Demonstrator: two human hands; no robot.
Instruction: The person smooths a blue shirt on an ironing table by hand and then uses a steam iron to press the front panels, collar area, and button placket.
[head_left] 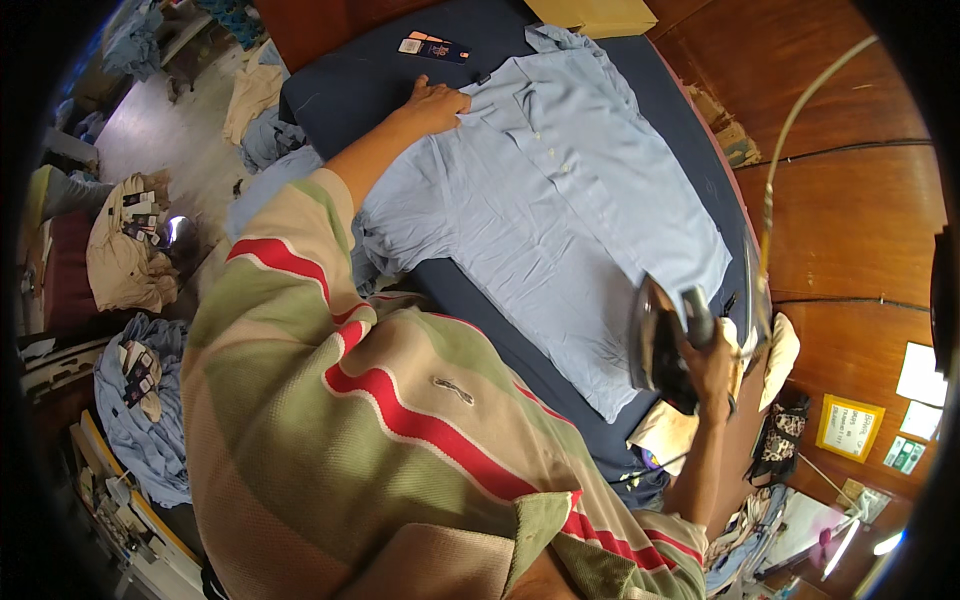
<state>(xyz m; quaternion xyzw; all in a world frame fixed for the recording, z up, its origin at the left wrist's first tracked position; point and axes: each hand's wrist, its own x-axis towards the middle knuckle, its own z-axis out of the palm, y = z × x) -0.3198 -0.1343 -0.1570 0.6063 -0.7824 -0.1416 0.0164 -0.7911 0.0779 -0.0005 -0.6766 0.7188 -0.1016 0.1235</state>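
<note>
A light blue short-sleeved polo shirt [530,200] lies spread on a dark blue padded ironing table [335,80]. My right hand [712,365] is wrapped round the handle of a steam iron [655,345]. The iron is near the shirt's lower hem, at the right; whether its plate is flat on the fabric I cannot tell. My left hand [437,107] lies at the shirt's upper left edge, near the collar, fingers stretched out and their tips touching the fabric. Small creases run across the shirt's near side.
Dark tags [435,47] lie at the table's far end, near a yellowish flat package [590,15]. A pale hose [790,120] hangs at the right, before a wooden wall [850,220]. Piles of beige garments [130,250] and blue garments [150,420] lie at the left.
</note>
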